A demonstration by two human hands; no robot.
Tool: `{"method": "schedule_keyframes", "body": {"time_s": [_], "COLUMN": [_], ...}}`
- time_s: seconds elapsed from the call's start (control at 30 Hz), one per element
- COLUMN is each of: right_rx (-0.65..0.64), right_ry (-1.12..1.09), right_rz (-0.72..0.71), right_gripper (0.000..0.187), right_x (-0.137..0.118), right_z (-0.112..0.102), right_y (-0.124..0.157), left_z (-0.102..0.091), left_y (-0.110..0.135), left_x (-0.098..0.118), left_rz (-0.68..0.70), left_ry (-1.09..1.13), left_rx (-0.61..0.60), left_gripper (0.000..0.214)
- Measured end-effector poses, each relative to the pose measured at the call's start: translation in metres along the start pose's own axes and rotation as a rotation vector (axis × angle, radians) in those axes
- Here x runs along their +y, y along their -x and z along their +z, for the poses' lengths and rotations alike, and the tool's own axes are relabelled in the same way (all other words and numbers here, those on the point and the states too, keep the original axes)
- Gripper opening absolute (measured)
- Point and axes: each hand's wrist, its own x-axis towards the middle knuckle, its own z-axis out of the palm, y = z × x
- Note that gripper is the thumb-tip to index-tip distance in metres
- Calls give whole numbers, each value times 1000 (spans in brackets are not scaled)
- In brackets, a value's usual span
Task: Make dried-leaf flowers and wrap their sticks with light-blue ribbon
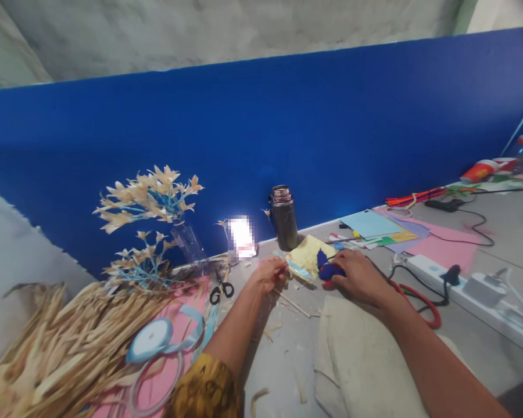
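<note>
At frame centre, the right hand grips a blue glue gun, its nozzle toward the pale blue strip pinched in the left hand. Both hands are over a yellow sheet that seemingly shields the tabletop.

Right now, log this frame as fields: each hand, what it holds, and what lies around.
left hand: pinches a pale blue strip at the edge of the yellow sheet
right hand: grips a blue glue gun, beside the strip
left of hands: scissors, ribbon spool, straw pile
behind: flask, straw flowers
right: power strip, coloured paper
</note>
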Motion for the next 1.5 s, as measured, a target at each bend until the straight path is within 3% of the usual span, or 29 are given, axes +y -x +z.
{"method": "schedule_keyframes", "body": {"time_s": [0.13, 0.3, 0.37, 0.77, 1.5], "right_rx": [-30, -158, -186, -277, -283], "right_ry": [-276, -849, -942, -1017, -973], "right_rz": [-8, -83, -106, -67, -76], "right_gripper": [33, 46, 50, 49, 50], "right_x": [8, -12, -21, -23, -21], "right_z": [-8, -9, -9, -10, -11], "right_y": [-3, 5, 7, 10, 10], "left_z": [-2, -2, -2, 1, -3], "left_y": [0, 1, 2, 5, 9], "left_x": [0, 1, 2, 6, 13], "left_rz": [34, 108, 146, 306, 302], "left_ry": [7, 17, 19, 34, 52], "left_rx": [-11, -10, -11, -49, -70], "left_gripper": [25, 24, 25, 40, 42]}}
